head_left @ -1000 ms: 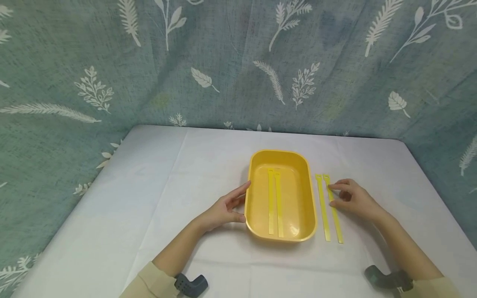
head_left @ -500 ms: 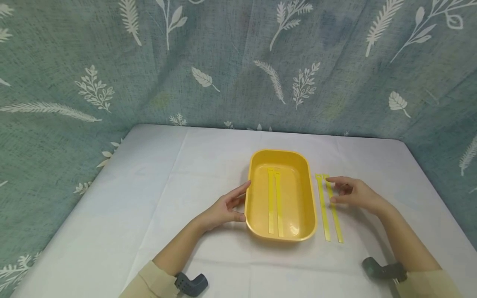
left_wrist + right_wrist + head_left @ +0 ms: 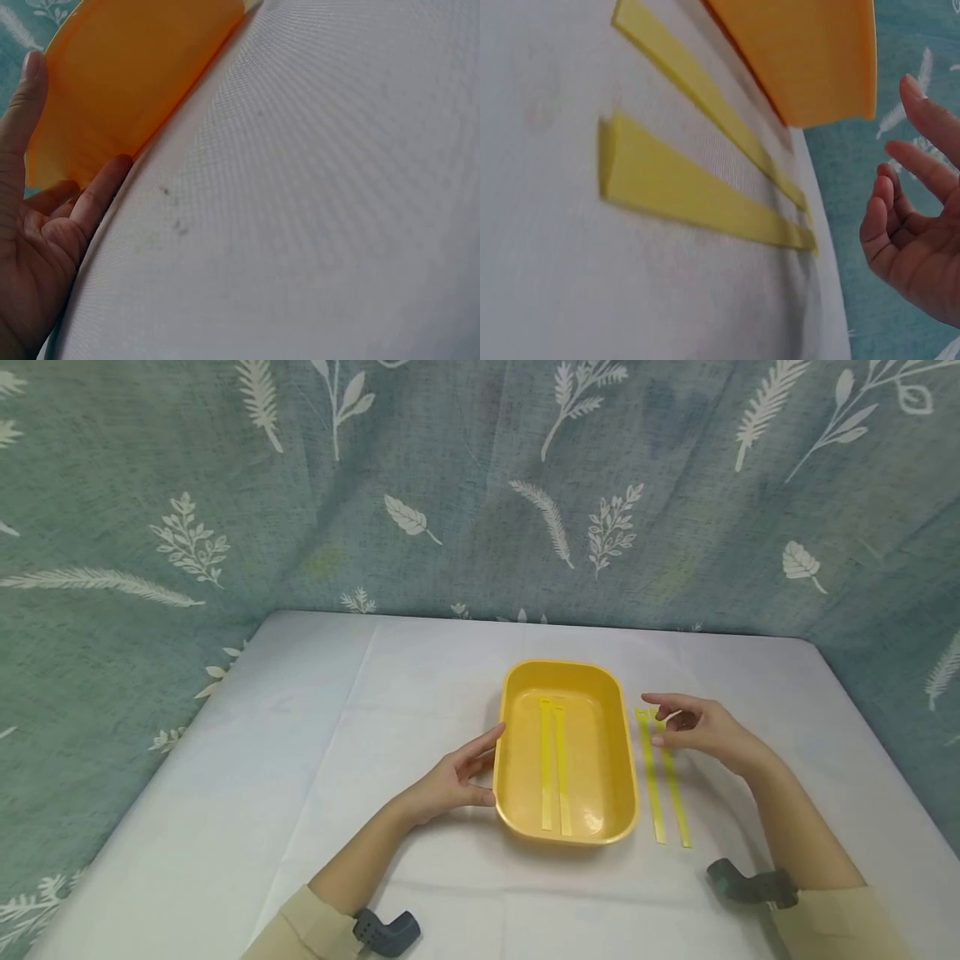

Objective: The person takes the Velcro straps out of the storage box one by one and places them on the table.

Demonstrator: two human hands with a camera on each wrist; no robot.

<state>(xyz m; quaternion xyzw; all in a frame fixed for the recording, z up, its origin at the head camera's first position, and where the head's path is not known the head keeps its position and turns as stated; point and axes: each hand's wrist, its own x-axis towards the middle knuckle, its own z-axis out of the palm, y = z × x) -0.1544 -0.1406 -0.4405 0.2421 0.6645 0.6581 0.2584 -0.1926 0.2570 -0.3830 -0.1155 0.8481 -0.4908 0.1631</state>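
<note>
A yellow plastic tray [image 3: 600,752] stands on the white cloth. Inside it lie two flat yellow strips, a left one [image 3: 546,768] and a right one [image 3: 562,777], each with a notched far end. My left hand [image 3: 450,785] rests against the tray's left side; in the left wrist view its thumb and fingers touch the wall without wrapping round it. Two more strips lie right of the tray, an inner one [image 3: 652,785] and an outer one [image 3: 677,802]. Over their far ends hovers my right hand [image 3: 705,727], fingers apart and holding nothing; it hides part of the outer strip.
The white-covered table [image 3: 375,693] reaches back to a green-blue curtain [image 3: 465,510] with white leaf prints. Dark curved devices sit at both wrists, a left one [image 3: 386,933] and a right one [image 3: 750,885].
My right hand has moved up and left, from beside the outer strip to above the strips' far ends. The left hand, the tray and the strips have stayed put.
</note>
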